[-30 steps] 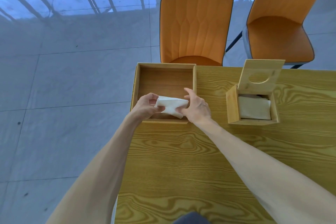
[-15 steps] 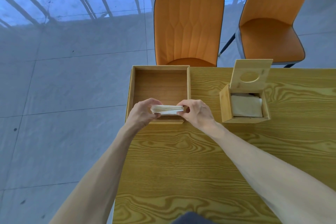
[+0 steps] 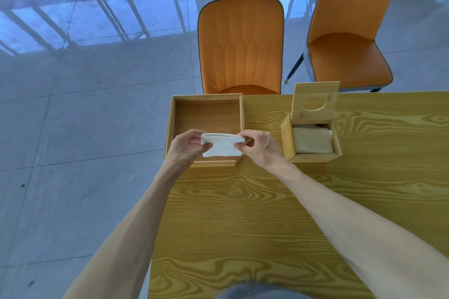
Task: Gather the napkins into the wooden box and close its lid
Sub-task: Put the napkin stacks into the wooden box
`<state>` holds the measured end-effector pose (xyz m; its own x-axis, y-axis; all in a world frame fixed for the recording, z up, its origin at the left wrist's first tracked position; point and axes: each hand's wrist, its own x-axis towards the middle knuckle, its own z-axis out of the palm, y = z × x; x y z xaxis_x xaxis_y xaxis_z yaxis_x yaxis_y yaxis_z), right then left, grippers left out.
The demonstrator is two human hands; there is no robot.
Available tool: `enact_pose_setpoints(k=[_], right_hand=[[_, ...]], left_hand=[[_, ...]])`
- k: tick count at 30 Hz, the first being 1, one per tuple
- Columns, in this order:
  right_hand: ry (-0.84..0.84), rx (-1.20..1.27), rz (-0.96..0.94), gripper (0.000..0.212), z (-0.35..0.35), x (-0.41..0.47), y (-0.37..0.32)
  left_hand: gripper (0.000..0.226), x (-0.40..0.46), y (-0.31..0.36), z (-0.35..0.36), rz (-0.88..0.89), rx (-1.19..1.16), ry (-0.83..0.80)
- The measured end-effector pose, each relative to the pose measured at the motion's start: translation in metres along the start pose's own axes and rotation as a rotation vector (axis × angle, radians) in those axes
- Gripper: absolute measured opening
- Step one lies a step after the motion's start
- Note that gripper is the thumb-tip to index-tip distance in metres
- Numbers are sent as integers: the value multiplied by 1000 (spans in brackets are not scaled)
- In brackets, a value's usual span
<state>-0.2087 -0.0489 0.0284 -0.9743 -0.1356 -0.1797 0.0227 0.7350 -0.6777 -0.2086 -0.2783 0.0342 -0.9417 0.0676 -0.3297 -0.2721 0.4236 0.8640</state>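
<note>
A small stack of white napkins (image 3: 222,145) hangs between my two hands, above the near part of a shallow open wooden tray (image 3: 206,114). My left hand (image 3: 185,149) pinches the stack's left end and my right hand (image 3: 258,147) pinches its right end. To the right stands the small wooden box (image 3: 313,156), its lid (image 3: 314,101) with a round hole tilted up at the back. Inside the box lies a pile of off-white napkins (image 3: 312,141).
Everything sits on a yellow wood-grain table (image 3: 267,213), whose left edge runs just beside the tray. Two orange chairs (image 3: 240,43) stand behind the table, the second chair (image 3: 349,31) off to the right. Grey floor tiles lie to the left.
The stack was tipped edge-on half a second ago and now shows its broad face again, still held over the tray's near part by both hands. The head camera has shifted a little.
</note>
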Motion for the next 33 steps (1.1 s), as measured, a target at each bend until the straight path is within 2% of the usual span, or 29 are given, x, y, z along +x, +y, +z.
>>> enact_pose_setpoints(k=[9,13,16,19,22,28,33], right_hand=[[130,149,100,29,-68,-31,31],[196,209,154,31,-98,-53,55],[232,287,201,31,-117,-65,73],[280,248,228,29,-135,-73,91],[332,248,253,27,-149,-75,106],[232,251,235,29,-160,-73,130],[129,246,271,39,-162,-66,141]], left_hand=[[27,-6,56,61,70,-50,-48],[10,-12,78,100,55,-112,-87],[5,-13,93,129,28,-143,-79],[12,-12,104,154,28,-115,-39],[7,-12,116,173,15,-116,-19],[10,-8,123,199,-24,-99,-17],[32,-3,122,211,-171,-59,2]])
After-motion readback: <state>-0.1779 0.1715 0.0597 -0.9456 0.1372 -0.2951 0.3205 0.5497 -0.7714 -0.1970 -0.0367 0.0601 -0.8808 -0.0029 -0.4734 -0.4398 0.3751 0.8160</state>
